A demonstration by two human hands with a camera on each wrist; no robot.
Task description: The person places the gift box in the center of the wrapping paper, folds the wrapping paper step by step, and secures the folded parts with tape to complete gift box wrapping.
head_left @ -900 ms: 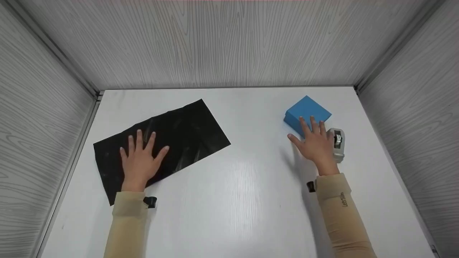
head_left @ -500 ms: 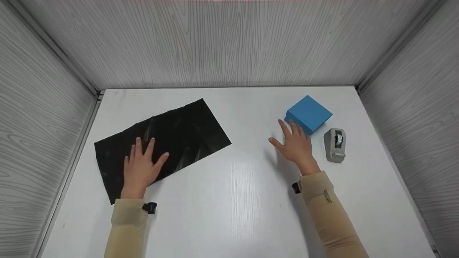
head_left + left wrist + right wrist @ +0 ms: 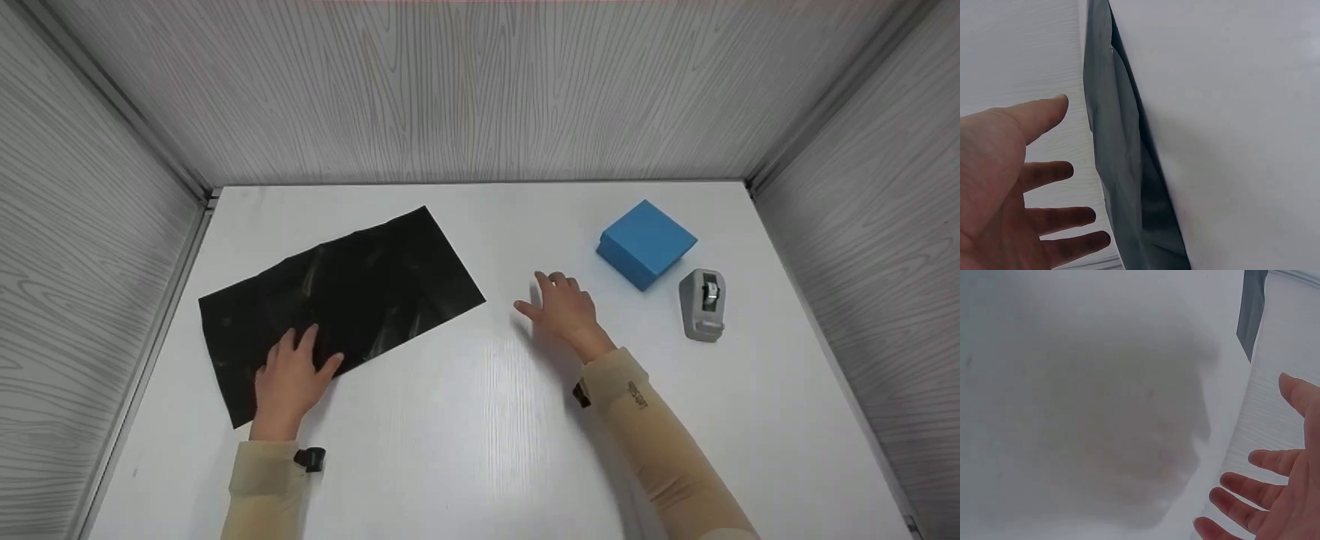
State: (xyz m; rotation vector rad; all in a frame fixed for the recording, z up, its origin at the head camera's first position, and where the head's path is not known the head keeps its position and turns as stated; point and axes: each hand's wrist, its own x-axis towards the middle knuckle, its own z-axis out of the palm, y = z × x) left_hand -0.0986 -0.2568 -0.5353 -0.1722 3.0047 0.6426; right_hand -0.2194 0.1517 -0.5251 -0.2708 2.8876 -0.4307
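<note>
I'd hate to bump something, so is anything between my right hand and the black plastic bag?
Nothing visible: the head view shows only white tabletop between your right hand and the black plastic bag. The blue box and tape dispenser both sit off to that hand's right.

Grey wood-grain walls (image 3: 480, 97) around a white tabletop (image 3: 450, 442).

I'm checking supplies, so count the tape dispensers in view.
1: the gray tape dispenser, on the right of the table, near the blue box but not touching it. Any under the black plastic bag would be hidden.
</note>
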